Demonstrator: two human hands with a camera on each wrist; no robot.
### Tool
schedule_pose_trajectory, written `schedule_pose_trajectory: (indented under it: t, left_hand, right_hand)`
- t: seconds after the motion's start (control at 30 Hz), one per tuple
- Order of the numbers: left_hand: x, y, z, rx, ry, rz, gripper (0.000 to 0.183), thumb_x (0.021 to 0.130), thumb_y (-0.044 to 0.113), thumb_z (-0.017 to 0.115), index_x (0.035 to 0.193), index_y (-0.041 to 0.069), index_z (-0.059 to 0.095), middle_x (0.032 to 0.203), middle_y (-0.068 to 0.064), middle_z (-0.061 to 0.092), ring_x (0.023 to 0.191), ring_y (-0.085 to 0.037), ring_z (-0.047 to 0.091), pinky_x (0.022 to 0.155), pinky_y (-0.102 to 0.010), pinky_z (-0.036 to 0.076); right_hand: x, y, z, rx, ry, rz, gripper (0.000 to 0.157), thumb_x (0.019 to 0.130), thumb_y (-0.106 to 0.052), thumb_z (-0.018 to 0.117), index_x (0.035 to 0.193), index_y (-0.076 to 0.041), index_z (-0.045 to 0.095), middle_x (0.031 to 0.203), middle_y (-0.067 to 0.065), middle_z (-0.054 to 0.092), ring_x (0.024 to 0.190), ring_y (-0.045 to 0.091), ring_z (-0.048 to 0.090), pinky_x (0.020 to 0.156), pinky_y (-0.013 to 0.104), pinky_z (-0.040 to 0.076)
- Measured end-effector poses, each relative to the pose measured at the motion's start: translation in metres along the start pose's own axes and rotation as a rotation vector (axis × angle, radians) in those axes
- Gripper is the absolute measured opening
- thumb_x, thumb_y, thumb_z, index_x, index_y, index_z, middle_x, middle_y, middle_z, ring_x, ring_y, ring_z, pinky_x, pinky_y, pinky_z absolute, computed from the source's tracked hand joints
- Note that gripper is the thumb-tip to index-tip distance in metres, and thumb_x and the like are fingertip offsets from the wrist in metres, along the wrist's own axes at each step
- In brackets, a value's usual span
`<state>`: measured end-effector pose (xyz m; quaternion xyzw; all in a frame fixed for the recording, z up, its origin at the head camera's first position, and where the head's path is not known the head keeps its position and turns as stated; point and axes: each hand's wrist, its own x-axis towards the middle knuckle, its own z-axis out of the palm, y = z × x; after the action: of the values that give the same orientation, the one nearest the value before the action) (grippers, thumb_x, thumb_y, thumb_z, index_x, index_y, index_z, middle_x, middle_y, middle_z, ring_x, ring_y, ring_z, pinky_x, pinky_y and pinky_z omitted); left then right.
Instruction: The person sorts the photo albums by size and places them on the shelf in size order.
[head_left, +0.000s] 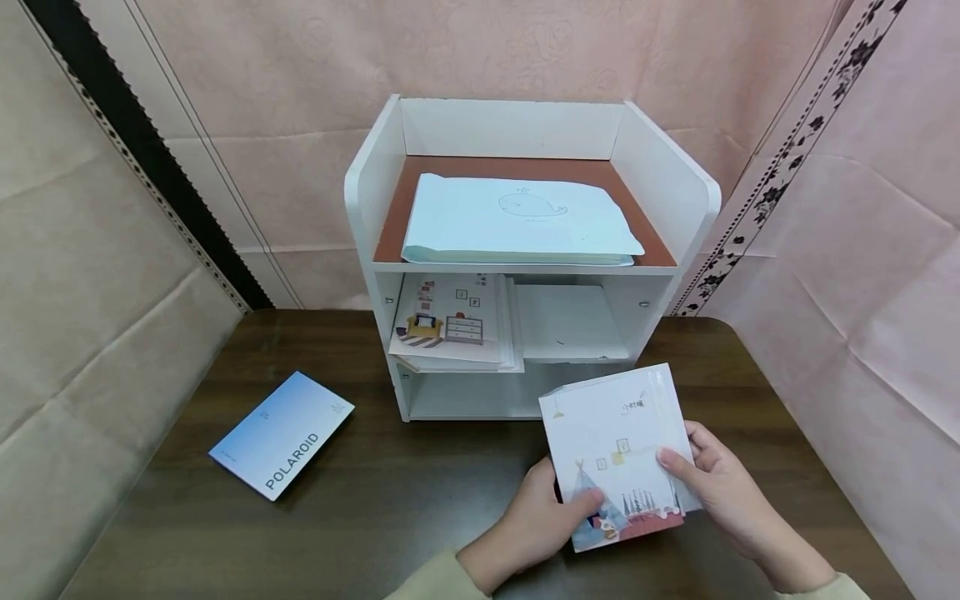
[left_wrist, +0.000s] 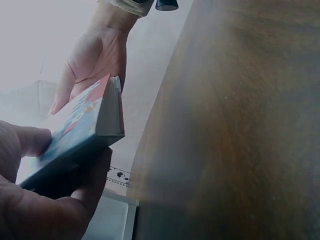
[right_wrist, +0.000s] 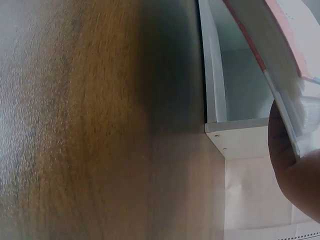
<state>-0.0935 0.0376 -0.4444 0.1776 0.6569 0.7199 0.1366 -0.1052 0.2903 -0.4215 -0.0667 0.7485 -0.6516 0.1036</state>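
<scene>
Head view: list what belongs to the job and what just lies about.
Job in hand: illustrated book, held by left hand and right hand; perhaps the white shelf unit.
Apparently lying about: POLAROID booklet on the table; light-blue item with whale outline; illustrated stack below.

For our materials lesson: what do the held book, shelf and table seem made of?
Held book: probably card covers, smooth and printed; the pale page edges could be paper or plastic.
Shelf: likely painted or laminated board, from its smooth, flat panels.
Table: wood or wood-look laminate, with brown streaky grain and a soft sheen.
</scene>
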Motion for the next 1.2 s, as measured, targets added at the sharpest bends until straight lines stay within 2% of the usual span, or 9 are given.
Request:
schedule_pose_trajectory:
  t: [0.33, 0.5, 0.7, 0.97, 1.07, 1.2]
  left_hand:
    - [-0.003, 0.005, -0.007, -0.019, 0.041, 0.028, 0.028, 0.093, 0.010, 0.064, 0.121, 0.013, 0.059, 0.103, 0.001, 0.069, 0.087, -0.012, 0.068, 0.072, -0.027, 0.056]
    - [-0.005, 0.007, -0.016, -0.018, 0.056, 0.038, 0.028, 0.093, 0.012, 0.064, 0.121, 0.012, 0.059, 0.102, 0.000, 0.070, 0.087, -0.014, 0.069, 0.072, -0.029, 0.056]
    - [-0.007, 0.014, -0.028, -0.030, 0.074, 0.046, 0.030, 0.093, 0.013, 0.065, 0.122, 0.010, 0.058, 0.102, -0.004, 0.069, 0.087, -0.018, 0.069, 0.071, -0.031, 0.057]
    - [-0.007, 0.026, -0.038, -0.011, 0.076, 0.047, 0.031, 0.094, 0.016, 0.065, 0.123, 0.011, 0.057, 0.104, -0.004, 0.069, 0.087, -0.018, 0.069, 0.070, -0.031, 0.057]
    - [-0.007, 0.031, -0.040, -0.002, 0.084, 0.064, 0.031, 0.094, 0.016, 0.065, 0.123, 0.011, 0.057, 0.104, -0.004, 0.069, 0.086, -0.019, 0.069, 0.069, -0.032, 0.057]
    - [-0.006, 0.037, -0.042, -0.004, 0.097, 0.067, 0.033, 0.093, 0.017, 0.067, 0.124, 0.012, 0.058, 0.105, -0.005, 0.068, 0.087, -0.020, 0.069, 0.069, -0.033, 0.057]
  right_hand:
    - [0.002, 0.004, 0.003, -0.002, -0.042, 0.035, 0.039, 0.102, -0.016, 0.052, 0.136, -0.007, 0.036, 0.115, 0.014, 0.066, 0.099, 0.031, 0.066, 0.079, 0.040, 0.055]
    - [0.002, 0.007, 0.005, -0.015, -0.092, -0.008, 0.037, 0.101, -0.009, 0.052, 0.134, -0.002, 0.038, 0.120, 0.016, 0.064, 0.101, 0.028, 0.065, 0.084, 0.033, 0.053]
    - [0.002, 0.005, 0.012, 0.021, -0.142, -0.071, 0.041, 0.096, -0.001, 0.057, 0.131, 0.002, 0.036, 0.120, 0.019, 0.062, 0.102, 0.027, 0.064, 0.082, 0.036, 0.054]
    - [0.003, -0.003, 0.023, 0.058, -0.111, -0.120, 0.042, 0.095, 0.001, 0.059, 0.129, 0.004, 0.036, 0.119, 0.016, 0.064, 0.099, 0.026, 0.066, 0.078, 0.037, 0.056]
    - [0.005, -0.006, 0.027, 0.044, -0.067, -0.098, 0.043, 0.094, -0.002, 0.061, 0.129, 0.003, 0.037, 0.116, 0.015, 0.065, 0.092, 0.021, 0.066, 0.073, 0.032, 0.056]
    - [0.008, -0.010, 0.030, 0.103, -0.044, -0.036, 0.047, 0.095, -0.006, 0.062, 0.131, 0.004, 0.034, 0.117, 0.015, 0.065, 0.094, 0.022, 0.066, 0.076, 0.034, 0.056]
